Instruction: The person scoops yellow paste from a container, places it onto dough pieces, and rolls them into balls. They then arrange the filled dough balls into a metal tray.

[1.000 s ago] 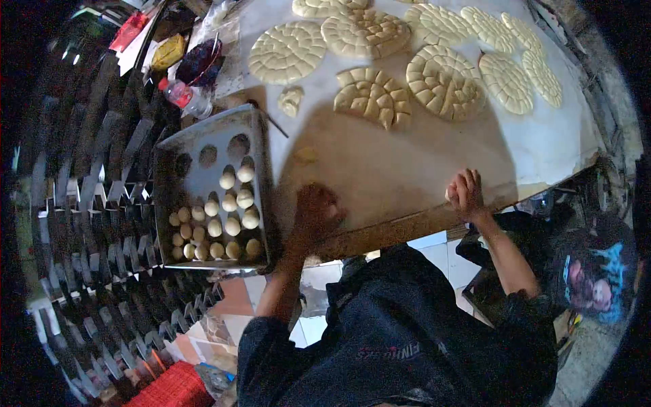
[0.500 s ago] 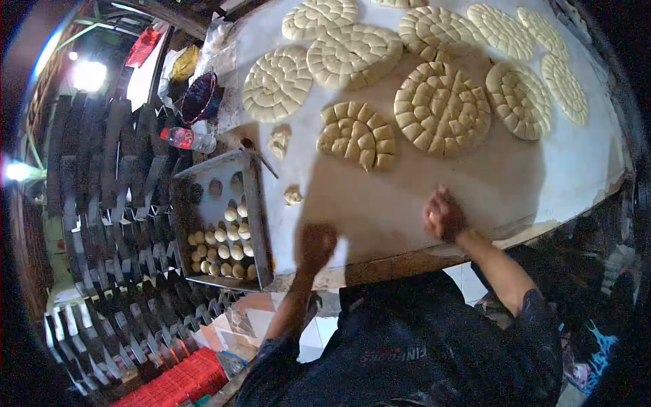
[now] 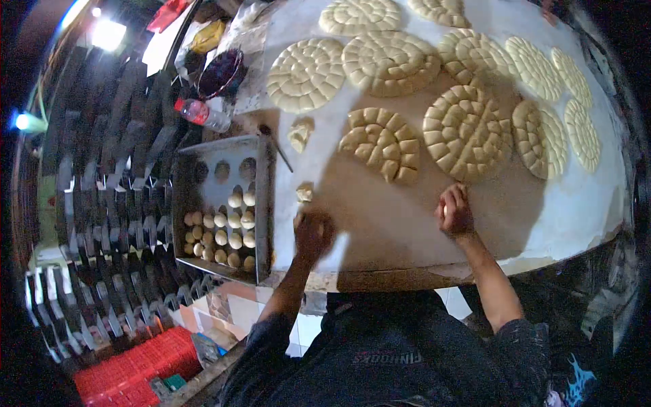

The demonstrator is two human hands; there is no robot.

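Note:
My right hand (image 3: 456, 210) is closed at the table, below a large round of dough scored into small pieces (image 3: 468, 132). A bit of pale dough (image 3: 445, 211) shows between its curled fingers. To the left, my left hand (image 3: 314, 235) rests low over the table, back upward and fingers curled under. Whatever it holds, if anything, is hidden and dim. Just above it lies a small dough scrap (image 3: 304, 192), with a larger scrap (image 3: 299, 135) farther up. A partly used cut dough round (image 3: 381, 141) lies between and beyond both hands.
Left of the table stands a metal tray (image 3: 266, 203) with rows of dough balls (image 3: 234, 240). A thin dark-ended tool (image 3: 279, 150) lies by its corner. Beyond are a plastic bottle (image 3: 202, 114) and a basket (image 3: 221, 73). Several more cut dough rounds (image 3: 306, 73) cover the far table.
The view has shifted, so the table appears farther right and lower. My right hand has turned, and dough now shows in its fingers. My left hand is nearer the small scrap.

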